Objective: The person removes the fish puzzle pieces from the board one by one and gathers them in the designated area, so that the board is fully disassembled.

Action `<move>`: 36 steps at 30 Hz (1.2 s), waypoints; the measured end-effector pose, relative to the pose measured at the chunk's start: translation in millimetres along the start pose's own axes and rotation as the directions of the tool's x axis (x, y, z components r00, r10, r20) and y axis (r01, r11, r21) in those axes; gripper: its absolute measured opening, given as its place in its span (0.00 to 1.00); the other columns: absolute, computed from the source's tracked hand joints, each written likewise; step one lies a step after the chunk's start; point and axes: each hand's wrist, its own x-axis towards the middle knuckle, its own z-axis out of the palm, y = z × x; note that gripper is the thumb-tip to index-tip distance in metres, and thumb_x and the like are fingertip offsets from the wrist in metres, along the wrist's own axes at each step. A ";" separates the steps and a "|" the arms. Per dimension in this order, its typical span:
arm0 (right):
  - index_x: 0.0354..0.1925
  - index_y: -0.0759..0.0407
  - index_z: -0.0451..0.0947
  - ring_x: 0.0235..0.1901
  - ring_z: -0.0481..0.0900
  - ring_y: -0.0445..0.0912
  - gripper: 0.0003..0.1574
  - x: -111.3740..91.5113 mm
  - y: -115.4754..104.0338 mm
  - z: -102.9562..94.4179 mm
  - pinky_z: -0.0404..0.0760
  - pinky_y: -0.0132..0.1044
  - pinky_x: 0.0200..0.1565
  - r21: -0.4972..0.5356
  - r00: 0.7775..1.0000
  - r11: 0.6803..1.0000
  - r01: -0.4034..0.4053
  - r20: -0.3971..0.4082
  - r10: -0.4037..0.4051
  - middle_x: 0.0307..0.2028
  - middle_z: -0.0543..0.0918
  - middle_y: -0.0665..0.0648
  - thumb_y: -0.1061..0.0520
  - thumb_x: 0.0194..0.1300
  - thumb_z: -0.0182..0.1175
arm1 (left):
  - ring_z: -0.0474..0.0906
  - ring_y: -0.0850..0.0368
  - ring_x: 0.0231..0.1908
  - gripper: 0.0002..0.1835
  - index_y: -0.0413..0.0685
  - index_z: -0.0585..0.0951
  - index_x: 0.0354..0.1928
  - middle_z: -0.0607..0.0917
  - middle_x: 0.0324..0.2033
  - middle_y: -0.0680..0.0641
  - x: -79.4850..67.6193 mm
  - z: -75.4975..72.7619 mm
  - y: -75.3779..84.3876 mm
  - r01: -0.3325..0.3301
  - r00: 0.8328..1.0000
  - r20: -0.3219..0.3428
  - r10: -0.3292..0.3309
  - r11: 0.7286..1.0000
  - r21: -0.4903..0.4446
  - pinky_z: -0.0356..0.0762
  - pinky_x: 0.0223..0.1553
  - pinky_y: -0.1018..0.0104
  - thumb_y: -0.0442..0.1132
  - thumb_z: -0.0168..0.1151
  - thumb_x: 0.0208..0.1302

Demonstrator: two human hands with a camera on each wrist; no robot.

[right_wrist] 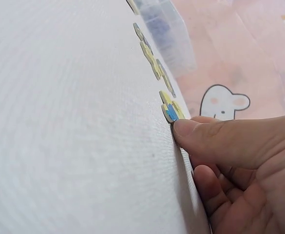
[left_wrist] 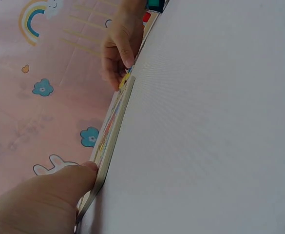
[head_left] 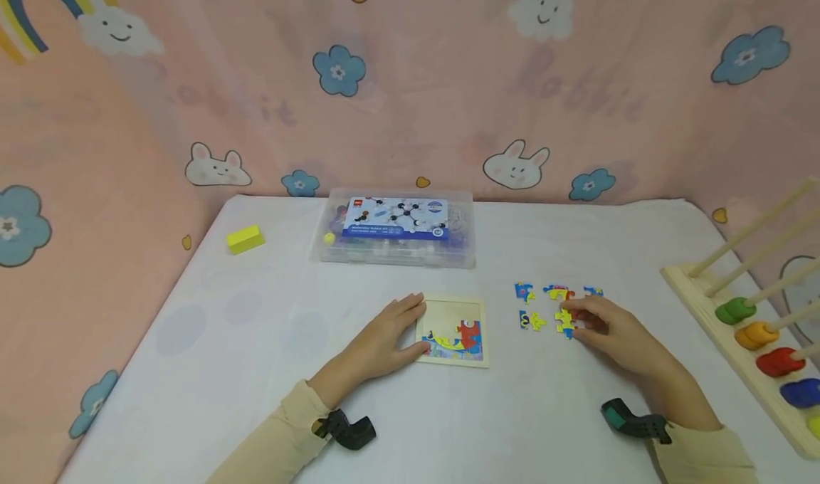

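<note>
A square wooden puzzle tray [head_left: 484,338] lies on the table, its lower part filled with joined yellow, red and blue pieces. My left hand [head_left: 383,342] rests along its left side, the fingers at the upper corner and the thumb [left_wrist: 79,178] on the rim. To the right of the tray, my right hand [head_left: 618,331] pinches a yellow and blue puzzle piece [head_left: 565,320] between thumb and forefinger. In the right wrist view the thumb touches the blue end of this piece [right_wrist: 170,112]. Several loose puzzle pieces [head_left: 524,292] lie beside that hand.
A clear plastic molecular model kit box [head_left: 397,253] stands at the back. On the left sits a yellow block [head_left: 245,239]. At the right edge is a wooden rack [head_left: 724,334] with pegs and coloured beads. A patterned pink cloth [head_left: 410,114] hangs behind the white table.
</note>
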 end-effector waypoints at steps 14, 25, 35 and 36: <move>0.57 0.63 0.73 0.42 0.67 0.30 0.26 0.6 3.3 3.9 0.65 0.10 0.45 0.045 0.999 0.998 0.031 0.027 -0.032 0.46 0.75 0.55 0.65 0.59 0.63 | 0.55 0.54 0.71 0.37 0.40 0.66 0.68 0.63 0.70 0.46 0.4 -3.5 0.6 0.008 1.000 0.002 -0.008 1.000 0.000 0.50 0.73 0.60 0.54 0.61 0.62; 0.59 0.68 0.69 0.51 0.67 0.19 0.29 -1.6 0.8 -3.3 0.63 0.08 0.52 0.173 0.999 0.985 0.006 0.048 -0.015 0.56 0.74 0.67 0.61 0.61 0.63 | 0.54 0.54 0.71 0.37 0.41 0.65 0.68 0.62 0.71 0.47 0.0 -1.4 -0.3 0.012 1.000 0.010 -0.012 1.000 0.000 0.50 0.73 0.59 0.54 0.60 0.63; 0.58 0.64 0.71 0.52 0.68 0.19 0.27 4.2 -23.5 -3.6 0.66 0.10 0.53 0.218 0.999 0.976 -0.020 0.045 0.010 0.55 0.77 0.60 0.60 0.61 0.63 | 0.56 0.51 0.71 0.37 0.39 0.66 0.68 0.63 0.70 0.44 0.3 -2.4 2.0 -0.002 1.000 -0.004 0.002 1.000 -0.025 0.53 0.72 0.56 0.52 0.61 0.63; 0.58 0.63 0.72 0.52 0.67 0.18 0.27 4.9 -26.5 -2.8 0.65 0.10 0.53 0.211 0.998 0.977 -0.037 0.051 0.027 0.56 0.76 0.61 0.59 0.62 0.63 | 0.56 0.51 0.71 0.37 0.39 0.66 0.67 0.63 0.70 0.44 0.3 -2.5 2.3 -0.005 1.000 -0.004 0.005 1.000 -0.024 0.53 0.72 0.56 0.52 0.61 0.63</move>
